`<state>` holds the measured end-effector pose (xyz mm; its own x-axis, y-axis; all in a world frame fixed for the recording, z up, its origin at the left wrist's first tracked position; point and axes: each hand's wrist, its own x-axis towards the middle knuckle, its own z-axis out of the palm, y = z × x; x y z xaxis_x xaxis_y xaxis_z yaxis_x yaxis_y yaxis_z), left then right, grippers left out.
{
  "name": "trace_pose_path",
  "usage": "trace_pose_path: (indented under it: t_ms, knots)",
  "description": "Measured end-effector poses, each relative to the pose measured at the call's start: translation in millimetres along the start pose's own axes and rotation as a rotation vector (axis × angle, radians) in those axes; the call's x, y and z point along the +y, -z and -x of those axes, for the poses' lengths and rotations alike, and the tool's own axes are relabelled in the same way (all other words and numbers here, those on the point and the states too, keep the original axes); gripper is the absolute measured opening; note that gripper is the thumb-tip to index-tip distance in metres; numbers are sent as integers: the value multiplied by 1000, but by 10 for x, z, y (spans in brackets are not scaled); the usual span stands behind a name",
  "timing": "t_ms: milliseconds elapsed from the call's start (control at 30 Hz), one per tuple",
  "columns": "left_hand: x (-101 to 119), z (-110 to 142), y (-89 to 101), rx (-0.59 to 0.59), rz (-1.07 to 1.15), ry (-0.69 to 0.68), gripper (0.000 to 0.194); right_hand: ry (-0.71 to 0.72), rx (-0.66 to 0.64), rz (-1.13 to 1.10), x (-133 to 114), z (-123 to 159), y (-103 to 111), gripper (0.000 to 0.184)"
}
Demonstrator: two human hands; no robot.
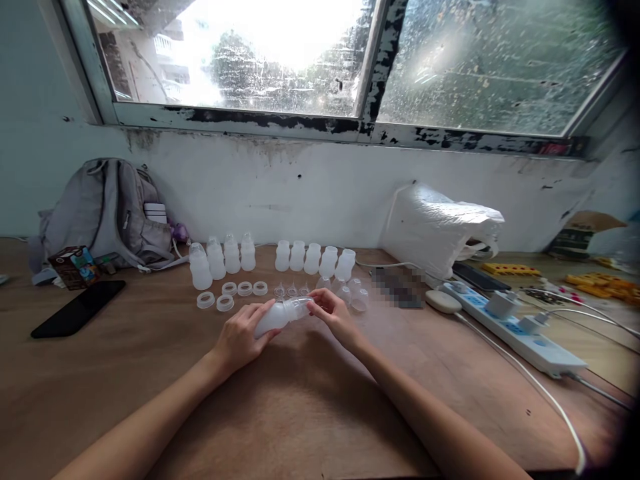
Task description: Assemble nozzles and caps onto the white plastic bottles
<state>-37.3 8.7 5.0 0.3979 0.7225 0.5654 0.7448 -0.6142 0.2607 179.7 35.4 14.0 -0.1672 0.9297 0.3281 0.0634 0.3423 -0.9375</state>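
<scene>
Head view: The bottle point(270, 320) was held above the near-middle part of the table point(280, 427), tilted, its top end toward the right hand point(334, 319). Its body was frosted white, translucent and narrowed at the waist; a clear cap point(300, 307) covered the top. The left hand point(243, 337) was closed around the body, fingers over the far side and thumb on the near side. The right hand was pinched on the cap's end with its fingertips. Beyond stood four capped bottles point(201, 272) and, to their right, five uncapped bottles point(297, 257), with pale rings point(225, 303) lying in front of the capped ones. A dark printed carton point(75, 268) at left bore brown and blue artwork; its lettering was too small to read.
</scene>
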Motion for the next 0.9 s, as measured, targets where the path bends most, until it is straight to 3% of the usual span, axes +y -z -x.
trace_pose_path:
  t_ms: [367,567,900]
  knots:
    - [-23,12,-16,31,15,-59,49,-39,-54,19,-36,43,-26,22]
    - [11,32,-4,20,86,-152,50,-21,-86,137,-60,126,-88,28]
    - [83,106,-92,37,169,-180,53,101,129,266,42,229,-241,36]
